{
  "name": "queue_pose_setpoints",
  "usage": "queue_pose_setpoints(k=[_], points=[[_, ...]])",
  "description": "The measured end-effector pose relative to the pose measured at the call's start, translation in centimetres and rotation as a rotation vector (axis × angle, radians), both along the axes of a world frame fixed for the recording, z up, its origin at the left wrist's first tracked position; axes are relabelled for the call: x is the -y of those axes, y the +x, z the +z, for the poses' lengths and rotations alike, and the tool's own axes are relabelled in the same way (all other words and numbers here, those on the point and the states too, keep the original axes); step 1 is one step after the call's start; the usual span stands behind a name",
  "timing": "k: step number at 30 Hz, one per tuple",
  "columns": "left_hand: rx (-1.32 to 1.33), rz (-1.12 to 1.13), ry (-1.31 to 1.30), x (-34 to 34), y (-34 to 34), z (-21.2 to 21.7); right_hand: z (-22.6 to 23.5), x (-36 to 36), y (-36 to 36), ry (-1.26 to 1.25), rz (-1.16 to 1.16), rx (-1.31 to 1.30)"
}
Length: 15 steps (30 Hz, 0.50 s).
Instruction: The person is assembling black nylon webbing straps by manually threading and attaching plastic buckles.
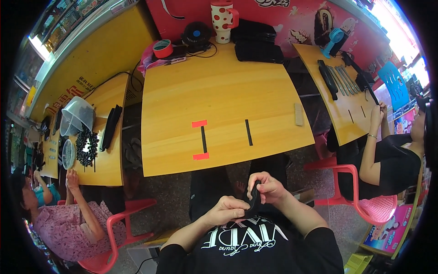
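Observation:
Close to my body, in front of the table's near edge, a narrow black strip-like piece (255,199) is bent between my two hands. My left hand (227,210) pinches its lower end between thumb and fingers. Higher up and to the right, my right hand (267,187) grips the upper part with curled fingers. What the piece is exactly cannot be made out. On the wooden table (191,91) ahead lie two black marks or thin strips. Red tape (200,156) crosses both ends of the left black strip (204,139); the right black strip (248,132) has no tape.
A beige strip (298,114) lies at the table's right edge. At the back are a red tape roll (163,48), black fan (196,35), spotted mug (222,23) and stacked black pouches (258,51). People sit at side tables; the left one holds small black parts (86,146).

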<state>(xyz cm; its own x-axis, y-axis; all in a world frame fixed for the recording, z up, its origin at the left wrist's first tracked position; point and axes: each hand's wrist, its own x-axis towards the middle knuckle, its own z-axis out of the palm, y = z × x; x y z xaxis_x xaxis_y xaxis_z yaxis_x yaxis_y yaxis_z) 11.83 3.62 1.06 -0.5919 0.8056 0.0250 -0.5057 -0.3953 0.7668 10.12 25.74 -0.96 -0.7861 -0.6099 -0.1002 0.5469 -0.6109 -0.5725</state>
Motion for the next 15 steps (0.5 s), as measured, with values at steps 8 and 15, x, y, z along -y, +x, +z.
queue_pose_setpoints(k=[8, 15], points=[[-0.868, 0.701, -0.912, -0.6, -1.8, -5.9, 3.7, 2.6, 1.6, 1.705, -0.481, -1.576], [-0.733, 0.078, -0.585, 2.5, -3.0, -1.1, 5.6, -1.2, -1.2, 0.783, -0.188, -0.886]])
